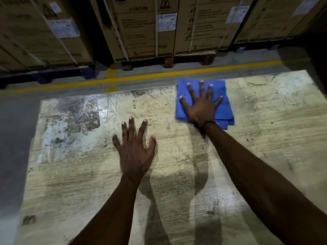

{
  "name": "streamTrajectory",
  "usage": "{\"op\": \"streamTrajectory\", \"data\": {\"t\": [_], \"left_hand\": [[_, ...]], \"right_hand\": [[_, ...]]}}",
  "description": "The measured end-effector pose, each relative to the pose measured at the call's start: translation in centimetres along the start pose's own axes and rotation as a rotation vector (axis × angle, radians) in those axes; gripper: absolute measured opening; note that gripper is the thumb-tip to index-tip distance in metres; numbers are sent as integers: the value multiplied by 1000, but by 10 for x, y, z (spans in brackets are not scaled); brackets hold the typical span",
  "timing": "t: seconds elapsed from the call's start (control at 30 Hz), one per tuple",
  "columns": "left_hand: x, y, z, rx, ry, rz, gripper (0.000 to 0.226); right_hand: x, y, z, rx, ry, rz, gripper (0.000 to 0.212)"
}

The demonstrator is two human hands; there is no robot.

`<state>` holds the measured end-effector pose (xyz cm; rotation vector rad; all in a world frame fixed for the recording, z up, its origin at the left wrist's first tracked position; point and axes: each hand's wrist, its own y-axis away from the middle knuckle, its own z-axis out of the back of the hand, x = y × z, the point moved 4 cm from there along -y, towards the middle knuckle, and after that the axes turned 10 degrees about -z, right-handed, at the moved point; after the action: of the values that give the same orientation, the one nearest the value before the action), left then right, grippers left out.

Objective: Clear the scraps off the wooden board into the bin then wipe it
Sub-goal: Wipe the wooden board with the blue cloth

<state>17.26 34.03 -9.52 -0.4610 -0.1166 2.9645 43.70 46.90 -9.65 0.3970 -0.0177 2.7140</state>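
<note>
Wooden board (177,174): large, pale, worn sheet filling the lower view; grey scuffs and scratch marks at its far-left part, dark specks scattered across it, no loose scraps to be made out on its surface.

Blue cloth (224,110): folded, lying flat on the board near its far edge, right of centre.

Right hand (200,107): palm down on the cloth, fingers (190,90) straight and spread, pressing it to the board; a dark band sits at the wrist.

Left hand (135,152): palm down on bare wood at mid-board, fingers straight and spread, holding nothing; well apart from the cloth.

Both forearms reach in from the near edge and cast shadows on the board.

Floor (14,138): grey concrete beyond and left of the board, with a yellow line (159,75) painted along it, parallel to the board's far edge.

Cardboard cartons (145,27): strapped, standing on pallets (169,61) past the line. One carries a warning triangle and a word that seems to read "CAUTION"; white stickers and other print are too blurred to read.
</note>
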Motion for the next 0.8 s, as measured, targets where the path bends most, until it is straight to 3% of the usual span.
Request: {"op": "streamTrajectory", "data": {"t": [0.1,0.17,0.23,0.33,0.43,0.67,0.8], "left_hand": [[1,-1,0,13,18,12,67],[1,0,2,18,35,14,67],[-1,0,3,17,37,9,67],[-2,0,3,37,51,13,66],[-3,0,4,38,51,11,66],[0,0,1,32,23,0,65],[0,1,0,25,14,-13,64]], "right_hand": [[27,79,-15,9,64,296,71],[18,102,-17,29,85,397,70],[-7,77,-7,-15,105,311,70],[-49,14,15,14,70,39,71],[-55,7,13,13,13,-63,73],[-15,211,-2,-6,84,333,70],[-54,153,8,-75,137,197,70]]}}
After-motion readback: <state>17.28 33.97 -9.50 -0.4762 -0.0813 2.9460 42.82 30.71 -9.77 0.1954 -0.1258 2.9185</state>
